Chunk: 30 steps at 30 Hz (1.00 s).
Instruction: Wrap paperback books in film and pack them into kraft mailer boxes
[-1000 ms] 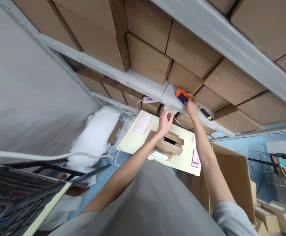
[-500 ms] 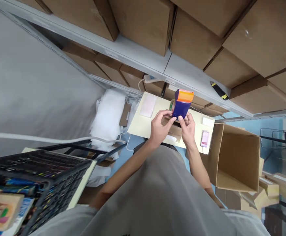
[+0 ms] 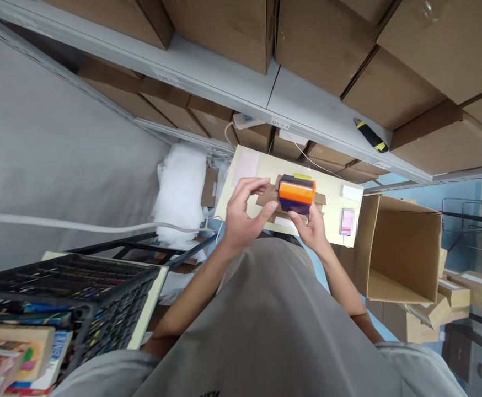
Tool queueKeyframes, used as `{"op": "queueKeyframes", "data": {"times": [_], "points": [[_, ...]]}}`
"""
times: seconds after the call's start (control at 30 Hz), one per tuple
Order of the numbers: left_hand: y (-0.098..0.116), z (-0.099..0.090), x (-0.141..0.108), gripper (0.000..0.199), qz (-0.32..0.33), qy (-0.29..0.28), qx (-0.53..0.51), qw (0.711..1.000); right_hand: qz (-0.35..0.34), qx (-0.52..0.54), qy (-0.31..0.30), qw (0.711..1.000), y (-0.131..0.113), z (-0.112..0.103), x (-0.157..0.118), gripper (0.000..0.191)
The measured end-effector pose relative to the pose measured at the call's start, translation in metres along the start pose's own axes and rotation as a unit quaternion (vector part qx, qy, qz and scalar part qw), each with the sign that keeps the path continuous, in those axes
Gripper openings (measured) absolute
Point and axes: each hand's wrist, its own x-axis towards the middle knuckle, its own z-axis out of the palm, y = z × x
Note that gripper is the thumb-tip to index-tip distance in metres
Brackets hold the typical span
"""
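Observation:
An orange and dark purple box-shaped item (image 3: 296, 193) is held over the cream table (image 3: 226, 193). My right hand (image 3: 313, 227) grips its lower right part, thumb on the near side. To its left is my left hand (image 3: 245, 212), with thumb and fingers apart and nothing between them. Brown cardboard (image 3: 268, 197) lies on the table under and around the held item. A yellow-green edge shows just behind the item; what it belongs to is mostly hidden.
Boxes fill the shelf (image 3: 307, 118), where a black and yellow cutter (image 3: 371, 135) lies. An open carton (image 3: 404, 253) stands right of the table, near a phone (image 3: 347, 221). At left are a black crate (image 3: 112, 309) with books and white wrapping (image 3: 181, 190).
My left hand has let go of the item and moved left, its fingers spread. The item, in my right hand, is now tilted with its orange part nearer the camera. The view has shifted slightly.

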Motion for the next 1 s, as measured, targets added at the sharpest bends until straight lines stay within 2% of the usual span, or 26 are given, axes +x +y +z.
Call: {"op": "queueKeyframes", "data": {"times": [0.1, 0.27, 0.47, 0.67, 0.77, 0.9, 1.0], "points": [[0.016, -0.013, 0.015, 0.056, 0.016, -0.005, -0.027, 0.999, -0.045, -0.085, -0.037, 0.995, -0.003, -0.012, -0.006, 0.033], [0.045, -0.025, 0.033, 0.043, 0.037, -0.060, -0.005, 0.997, -0.154, -0.203, -0.052, 0.966, -0.001, -0.031, -0.010, 0.009], [0.057, -0.030, 0.043, 0.032, 0.068, -0.136, 0.066, 0.986, -0.281, -0.299, -0.038, 0.911, 0.004, -0.045, -0.006, 0.019], [0.059, -0.034, 0.048, 0.021, 0.132, -0.169, 0.126, 0.968, -0.309, -0.381, -0.029, 0.871, -0.010, -0.061, -0.004, 0.017], [0.061, -0.035, 0.046, 0.014, 0.145, -0.169, 0.126, 0.967, -0.310, -0.382, -0.025, 0.870, -0.015, -0.068, -0.004, 0.021], [0.063, -0.032, 0.045, 0.016, 0.150, -0.165, 0.133, 0.966, -0.281, -0.382, -0.034, 0.880, -0.015, -0.074, -0.005, 0.021], [0.063, -0.029, 0.046, 0.017, 0.154, -0.162, 0.141, 0.964, -0.285, -0.398, -0.025, 0.872, -0.015, -0.075, -0.005, 0.020]]}}
